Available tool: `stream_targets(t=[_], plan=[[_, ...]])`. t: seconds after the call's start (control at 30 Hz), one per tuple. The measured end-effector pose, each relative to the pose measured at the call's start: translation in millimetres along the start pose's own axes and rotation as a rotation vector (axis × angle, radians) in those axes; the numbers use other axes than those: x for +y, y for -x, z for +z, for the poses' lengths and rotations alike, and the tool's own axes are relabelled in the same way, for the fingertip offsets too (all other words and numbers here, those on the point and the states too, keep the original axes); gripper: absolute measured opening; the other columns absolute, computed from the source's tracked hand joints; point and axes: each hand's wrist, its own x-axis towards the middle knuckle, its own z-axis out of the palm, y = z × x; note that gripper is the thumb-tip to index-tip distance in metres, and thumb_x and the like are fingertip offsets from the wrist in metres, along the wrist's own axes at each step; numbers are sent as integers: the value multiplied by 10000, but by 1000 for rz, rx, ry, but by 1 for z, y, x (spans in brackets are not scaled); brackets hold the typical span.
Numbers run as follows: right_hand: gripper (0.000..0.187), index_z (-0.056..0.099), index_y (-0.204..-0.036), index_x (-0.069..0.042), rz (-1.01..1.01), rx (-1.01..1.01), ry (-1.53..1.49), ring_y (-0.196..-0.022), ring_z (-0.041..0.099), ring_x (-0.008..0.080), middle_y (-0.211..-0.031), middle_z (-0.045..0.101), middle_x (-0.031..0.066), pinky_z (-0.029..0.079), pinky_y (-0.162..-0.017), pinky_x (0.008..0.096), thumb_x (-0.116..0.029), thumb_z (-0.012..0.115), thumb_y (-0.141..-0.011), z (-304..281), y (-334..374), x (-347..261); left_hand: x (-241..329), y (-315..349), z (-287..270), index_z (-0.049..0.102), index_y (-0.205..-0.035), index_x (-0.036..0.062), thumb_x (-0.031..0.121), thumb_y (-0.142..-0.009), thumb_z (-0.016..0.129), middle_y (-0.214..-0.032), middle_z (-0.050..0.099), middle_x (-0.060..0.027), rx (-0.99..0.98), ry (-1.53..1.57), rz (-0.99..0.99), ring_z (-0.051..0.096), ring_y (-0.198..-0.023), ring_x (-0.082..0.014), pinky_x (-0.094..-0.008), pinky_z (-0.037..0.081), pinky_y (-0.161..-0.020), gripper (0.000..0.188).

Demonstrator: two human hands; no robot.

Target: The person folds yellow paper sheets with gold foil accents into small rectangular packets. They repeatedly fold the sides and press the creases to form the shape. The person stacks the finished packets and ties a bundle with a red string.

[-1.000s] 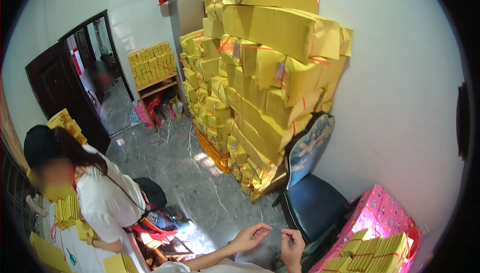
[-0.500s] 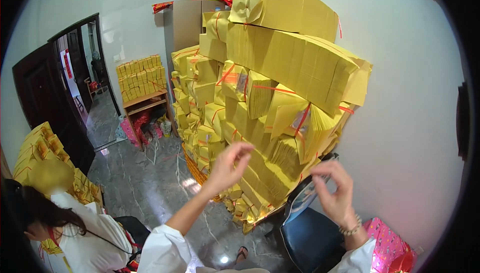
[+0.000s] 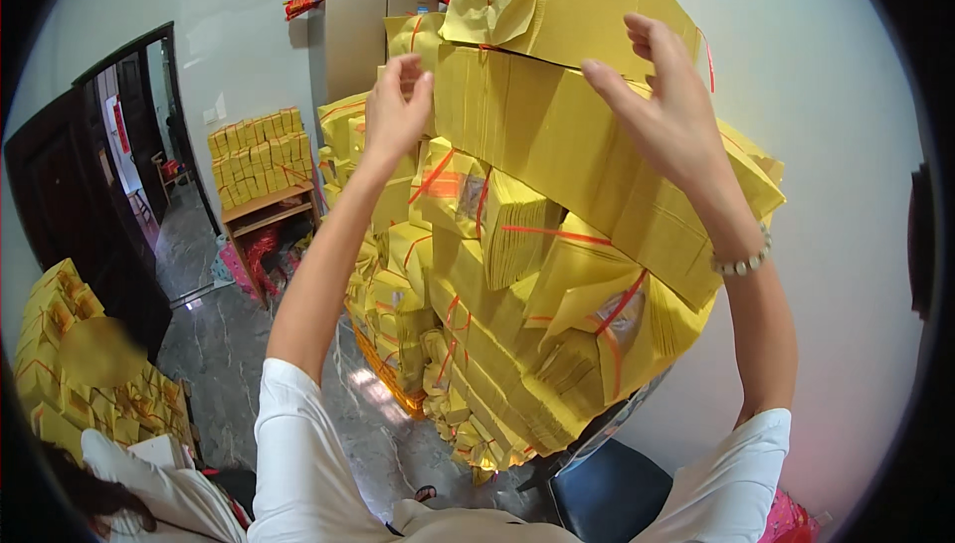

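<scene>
A tall pile of yellow paper bundles (image 3: 517, 205), many tied with red string, rises in front of me. Both my arms reach up toward its top. My left hand (image 3: 395, 110) is raised before the left end of a long yellow bundle (image 3: 552, 125); its fingers are bent, with the thumb apart and nothing held. My right hand (image 3: 668, 100) has its thumb and fingers spread, in front of the topmost yellow bundle (image 3: 597, 6). Whether either hand touches the paper, I cannot tell. A bead bracelet (image 3: 744, 263) circles my right wrist.
A dark blue chair (image 3: 609, 493) stands close at the pile's base. More yellow bundles (image 3: 261, 155) sit on a small wooden shelf (image 3: 269, 210). At the lower left are a person in white (image 3: 149, 493) and another yellow heap (image 3: 60, 344). A dark door (image 3: 75, 215) stands at left.
Both my hands have risen from the pile's lower middle to its top and moved farther apart. The view has come closer to the pile.
</scene>
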Motion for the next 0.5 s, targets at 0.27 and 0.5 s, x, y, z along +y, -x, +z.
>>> stream_targets(t=[0.27, 0.5], plan=[[942, 135, -1414, 45, 50, -3, 257, -1232, 418, 376, -1376, 322, 267, 408, -1000, 430, -303, 728, -770, 68, -46, 1, -52, -103, 40, 489, -1295, 0, 578, -844, 543, -1196, 562, -158, -225, 193, -282, 498, -1136, -232, -380, 366, -957, 735], [1094, -37, -1424, 24, 38, -145, 202, -1203, 385, 489, -1343, 246, 378, 407, -994, 479, -180, 759, -702, 60, -48, -33, -54, -119, 52, 523, -1285, 58, 528, -805, 623, -1294, 507, -150, -389, 259, -439, 445, -1213, -270, -456, 301, -1014, 679]])
